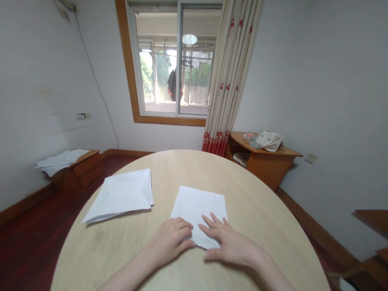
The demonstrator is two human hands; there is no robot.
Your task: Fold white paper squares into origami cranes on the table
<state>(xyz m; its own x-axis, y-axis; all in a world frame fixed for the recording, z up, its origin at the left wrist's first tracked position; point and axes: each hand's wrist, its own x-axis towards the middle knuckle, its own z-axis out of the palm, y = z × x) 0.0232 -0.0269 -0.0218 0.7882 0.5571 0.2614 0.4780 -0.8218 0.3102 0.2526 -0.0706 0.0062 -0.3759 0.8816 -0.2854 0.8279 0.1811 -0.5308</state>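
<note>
A white square sheet of paper (200,206) lies flat on the round light-wood table (257,210), just in front of me. My left hand (169,238) rests on its near left corner with the fingers curled down against the paper. My right hand (227,240) lies flat on the near right part, fingers stretched out and slightly apart. Neither hand holds anything else.
A stack of white paper sheets (121,194) sits on the table to the left. Beyond the table stand a low wooden drawer unit (81,169) with papers on top at left, and a wooden corner shelf (266,159) with a bag at right. A window and curtain are ahead.
</note>
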